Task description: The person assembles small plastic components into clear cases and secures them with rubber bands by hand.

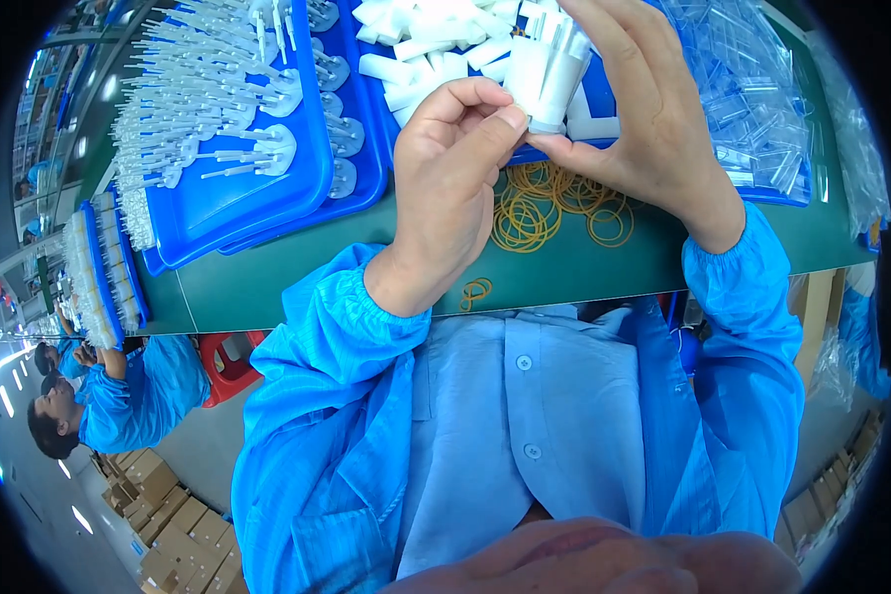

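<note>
So the bundle of clear & whitish tube-like pcs [549, 79] is up in both hands, over the near edge of the blue tray [597, 91] w/ the white foam pcs [426, 45]. Left hand [450, 163]: thumb + index closed in a pinch on the bundle's lower left edge, other fingers curled in. Can't tell if anything thin is caught in that pinch. Right hand [658, 114] curves around the other side, thumb by the lower end, fingers long & reaching up past the top of the view, so can't tell how tight that grip is.

Imo the fiddly bit is prob the lower end. I'd let the R hand do the steadying, keep the L pinch light so nothing gets squashed, and keep the ends level b/c loose pcs would prob slide out. Elbows in, too.

Further out: yellow rubber bands [535, 208] heaped on the green worktable [346, 267] b/w that tray and the table's near edge, plus a few strays [476, 291] right by the edge. Table's right end has a blue tray w/ clear plastic tubes [752, 89]; left end has stacked trays w/ white branched plastic parts [208, 99]. Past the left end, fwiw, a co-worker in blue [148, 391], red stool [226, 376], cardboard boxes [183, 520].
</note>
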